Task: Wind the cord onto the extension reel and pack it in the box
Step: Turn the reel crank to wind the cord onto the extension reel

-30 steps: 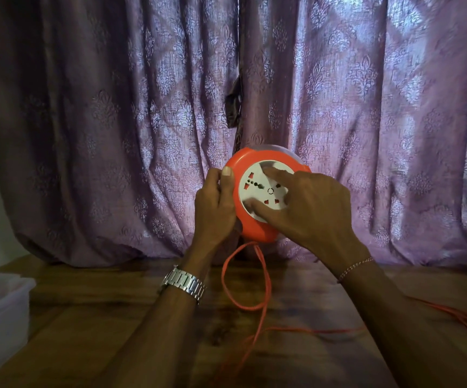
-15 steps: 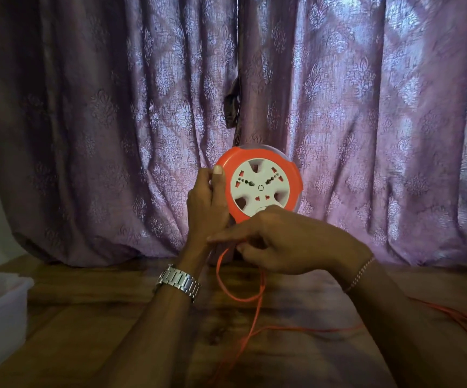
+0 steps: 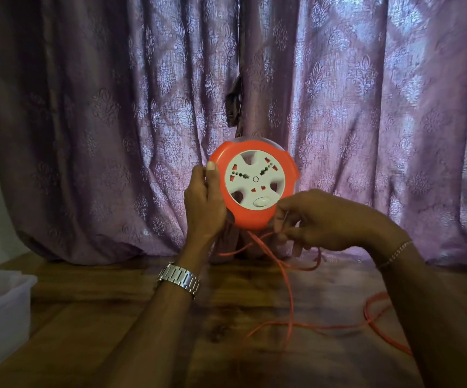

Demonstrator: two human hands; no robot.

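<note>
Currently left hand (image 3: 204,208) is gripping the round orange-and-white plastic extension reel (image 3: 254,184) upright above the wooden table (image 3: 114,317), right hand (image 3: 324,219) pinching the thin orange cord (image 3: 288,289) just beneath it.

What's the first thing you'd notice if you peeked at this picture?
A bright orange reel with a white socket face, held up mid-picture before purple curtains by the left hand. The right hand pinches the orange cord trailing over the wooden table.
</note>
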